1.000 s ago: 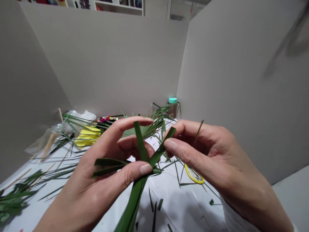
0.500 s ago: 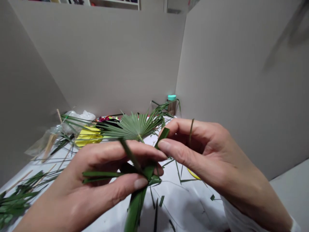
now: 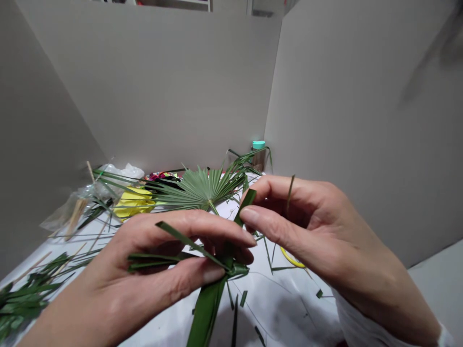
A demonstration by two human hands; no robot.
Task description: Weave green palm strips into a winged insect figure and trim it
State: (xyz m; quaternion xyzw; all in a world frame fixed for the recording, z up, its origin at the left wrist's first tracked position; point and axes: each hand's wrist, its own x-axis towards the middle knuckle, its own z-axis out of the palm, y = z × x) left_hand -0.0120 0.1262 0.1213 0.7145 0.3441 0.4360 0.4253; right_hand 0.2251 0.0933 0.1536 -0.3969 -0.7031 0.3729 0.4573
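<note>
Head view: left hand (image 3: 123, 284), now lower, grips folded leaf (image 3: 208, 308); right hand (image 3: 320, 231) pinches a strip (image 3: 249, 197); palm fan (image 3: 204, 185) behind uncovered

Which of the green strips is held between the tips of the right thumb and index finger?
The wide strip slanting up into the right hand. Strips at the left hand point leftward or run downward; the thin strip stands farther right.
</note>
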